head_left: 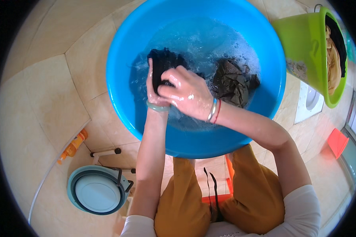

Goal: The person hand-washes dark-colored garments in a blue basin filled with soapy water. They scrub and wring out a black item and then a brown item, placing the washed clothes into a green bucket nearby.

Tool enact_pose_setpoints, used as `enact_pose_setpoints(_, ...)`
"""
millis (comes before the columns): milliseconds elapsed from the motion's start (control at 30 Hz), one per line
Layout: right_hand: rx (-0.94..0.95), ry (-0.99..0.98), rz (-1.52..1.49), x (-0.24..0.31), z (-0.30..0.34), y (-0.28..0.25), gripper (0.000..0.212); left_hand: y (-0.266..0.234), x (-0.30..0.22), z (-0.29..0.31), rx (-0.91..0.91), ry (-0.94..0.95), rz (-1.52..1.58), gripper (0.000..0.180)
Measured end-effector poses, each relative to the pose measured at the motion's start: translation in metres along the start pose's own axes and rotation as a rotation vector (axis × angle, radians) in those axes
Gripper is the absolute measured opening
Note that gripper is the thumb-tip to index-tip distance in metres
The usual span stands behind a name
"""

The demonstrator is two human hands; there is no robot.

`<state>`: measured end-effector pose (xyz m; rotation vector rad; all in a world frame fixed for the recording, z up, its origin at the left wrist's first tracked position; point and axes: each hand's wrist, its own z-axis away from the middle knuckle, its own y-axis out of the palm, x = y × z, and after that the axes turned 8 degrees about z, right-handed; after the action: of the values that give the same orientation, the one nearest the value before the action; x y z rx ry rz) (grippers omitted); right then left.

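Observation:
A big blue basin (122, 98) holds soapy water. A black cloth (164, 61) sticks up from the water near the basin's left middle. My left hand (153, 87) grips its lower part from the left, a green bangle on the wrist. Over it lies my right hand (188, 93), wet and closed on the same black cloth, with a bracelet and a red thread at the wrist. A second dark brownish garment (233, 81) lies bunched in the water to the right, untouched.
A green bucket (304, 47) with tan and black clothes stands at the upper right. An orange bottle (73, 146) lies on the tiled floor at the left, a round teal tub (97, 189) below it. A red object (337, 142) sits at the right.

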<state>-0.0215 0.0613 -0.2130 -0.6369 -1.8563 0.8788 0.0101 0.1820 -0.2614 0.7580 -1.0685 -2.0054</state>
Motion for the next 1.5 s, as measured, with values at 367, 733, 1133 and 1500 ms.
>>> enact_pose_setpoints(367, -0.074, -0.152, 0.036, 0.050, -0.008, -0.013, 0.015, 0.010, -0.007, -0.022, 0.300, -0.222, 0.091, 0.041)
enact_pose_setpoints(733, -0.272, -0.054, -0.043, 0.027, -0.031, -0.012, 0.025, 0.021, 0.023, 0.018, -0.145, 0.116, -0.032, 0.038)
enact_pose_setpoints(1133, -0.071, 0.528, 0.078, -0.104, -0.012, 0.026, 0.030, 0.027, 0.015, 0.005, -0.421, 0.235, -0.427, 0.041)
enact_pose_setpoints(1500, 0.439, 0.452, 0.520, -0.099, 0.019, 0.046, 0.068, -0.039, 0.005, -0.016, -0.346, 0.535, -1.681, 0.070)
